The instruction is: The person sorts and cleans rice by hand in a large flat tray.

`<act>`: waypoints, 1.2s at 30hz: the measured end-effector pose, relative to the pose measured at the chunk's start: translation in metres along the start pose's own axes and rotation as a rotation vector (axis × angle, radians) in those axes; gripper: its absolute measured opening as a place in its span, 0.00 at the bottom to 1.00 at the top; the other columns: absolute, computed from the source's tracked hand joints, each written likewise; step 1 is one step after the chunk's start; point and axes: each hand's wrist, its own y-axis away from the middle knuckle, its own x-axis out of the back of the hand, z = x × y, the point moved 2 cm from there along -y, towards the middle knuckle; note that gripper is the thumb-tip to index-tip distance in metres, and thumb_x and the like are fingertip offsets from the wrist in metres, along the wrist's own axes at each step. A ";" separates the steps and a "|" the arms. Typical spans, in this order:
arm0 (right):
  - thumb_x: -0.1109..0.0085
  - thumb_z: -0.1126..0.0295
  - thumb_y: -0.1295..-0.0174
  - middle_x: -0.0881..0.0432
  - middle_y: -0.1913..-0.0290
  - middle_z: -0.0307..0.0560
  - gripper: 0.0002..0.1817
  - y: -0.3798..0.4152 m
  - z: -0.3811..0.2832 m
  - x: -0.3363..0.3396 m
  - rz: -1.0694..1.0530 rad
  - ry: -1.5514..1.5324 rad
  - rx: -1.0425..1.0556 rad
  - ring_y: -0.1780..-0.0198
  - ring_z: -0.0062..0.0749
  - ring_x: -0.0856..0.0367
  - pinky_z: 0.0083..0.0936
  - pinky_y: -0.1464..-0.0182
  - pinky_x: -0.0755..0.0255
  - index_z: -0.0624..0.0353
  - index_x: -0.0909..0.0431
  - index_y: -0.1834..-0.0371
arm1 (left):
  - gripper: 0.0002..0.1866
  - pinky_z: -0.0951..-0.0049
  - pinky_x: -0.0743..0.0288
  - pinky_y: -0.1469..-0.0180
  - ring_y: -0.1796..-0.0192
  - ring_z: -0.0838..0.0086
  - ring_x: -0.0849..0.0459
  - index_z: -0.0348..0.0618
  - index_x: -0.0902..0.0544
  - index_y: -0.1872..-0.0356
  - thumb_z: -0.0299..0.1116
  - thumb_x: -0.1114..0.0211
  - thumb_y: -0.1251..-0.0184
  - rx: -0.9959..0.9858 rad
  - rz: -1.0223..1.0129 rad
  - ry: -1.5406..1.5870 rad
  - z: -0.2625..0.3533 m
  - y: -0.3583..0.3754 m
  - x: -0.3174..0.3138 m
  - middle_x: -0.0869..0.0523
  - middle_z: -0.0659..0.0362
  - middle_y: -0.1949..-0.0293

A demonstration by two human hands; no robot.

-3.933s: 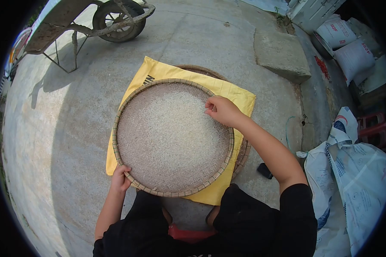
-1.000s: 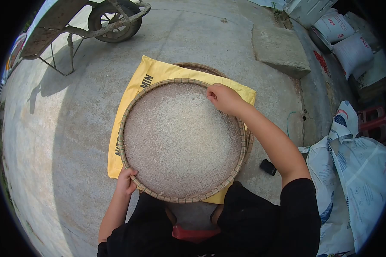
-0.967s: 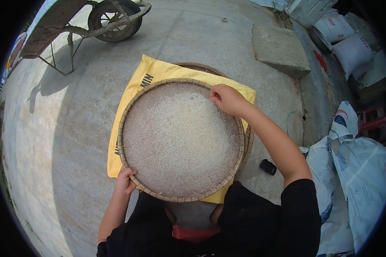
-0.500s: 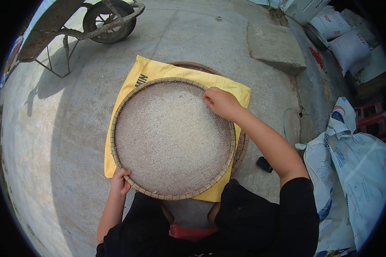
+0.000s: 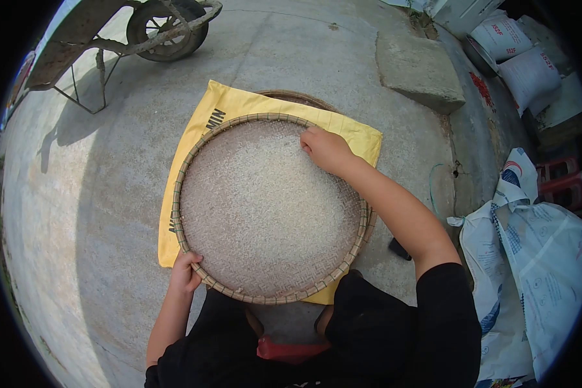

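Evidently, one hand grips the tray (image 5: pixel 176 200) while the other bends over the grain (image 5: pixel 278 213)

Nearest, the tray's round rim covers part of the black-clad knees (image 5: pixel 375 317). The left hand (image 5: pixel 185 271) grasps that rim at its lower left, thumb above, the rest of its fingers hidden below. Pale grain spreads across the weave, thinning towards the edge. At the upper right, the right hand (image 5: pixel 326 150) has its fingers curled inward over the grain; whether they pinch anything, I cannot tell.

Underneath, a yellow sack (image 5: pixel 191 155) juts out, reading "MIN" at the top left; lower lettering is cut off by the tray. Part of a second tray (image 5: pixel 297 97) shows behind it.

Open floor (image 5: pixel 123 213) stretches left. To the right, the forearm partly hides a black object (image 5: pixel 399 249), near white sacks (image 5: pixel 549 265) whose print is too small to read.

Farther off stand a wheelbarrow (image 5: pixel 165 42), cropped by the frame, a concrete step (image 5: pixel 417 68) and bags (image 5: pixel 530 76) marked, it seems, "552F".
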 end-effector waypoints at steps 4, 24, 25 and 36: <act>0.51 0.72 0.45 0.25 0.63 0.49 0.05 -0.001 0.001 -0.004 -0.030 0.070 -0.010 0.59 0.44 0.23 0.37 0.59 0.27 0.59 0.27 0.67 | 0.39 0.57 0.37 0.36 0.38 0.56 0.33 0.37 0.42 0.36 0.19 0.49 0.59 -0.001 -0.005 -0.006 0.000 -0.001 0.000 0.32 0.49 0.39; 0.43 0.74 0.48 0.24 0.70 0.44 0.05 0.124 0.046 0.054 0.011 -0.370 -0.368 0.69 0.26 0.26 0.22 0.65 0.31 0.63 0.26 0.71 | 0.37 0.58 0.36 0.36 0.39 0.56 0.31 0.36 0.40 0.37 0.19 0.50 0.57 -0.029 0.096 0.031 -0.005 0.004 0.018 0.31 0.49 0.41; 0.43 0.74 0.47 0.22 0.68 0.45 0.06 0.136 0.051 0.047 -0.064 -0.401 -0.433 0.68 0.27 0.25 0.24 0.64 0.30 0.63 0.25 0.67 | 0.37 0.58 0.36 0.36 0.39 0.56 0.31 0.36 0.40 0.37 0.19 0.50 0.57 -0.037 0.101 0.039 -0.005 0.005 0.019 0.31 0.49 0.41; 0.44 0.72 0.45 0.20 0.61 0.46 0.14 0.104 -0.001 0.039 -0.127 -0.430 -0.377 0.61 0.38 0.21 0.30 0.57 0.28 0.59 0.24 0.55 | 0.33 0.58 0.33 0.39 0.43 0.57 0.27 0.36 0.37 0.39 0.18 0.50 0.54 -0.074 0.135 0.042 0.004 0.006 0.024 0.27 0.50 0.44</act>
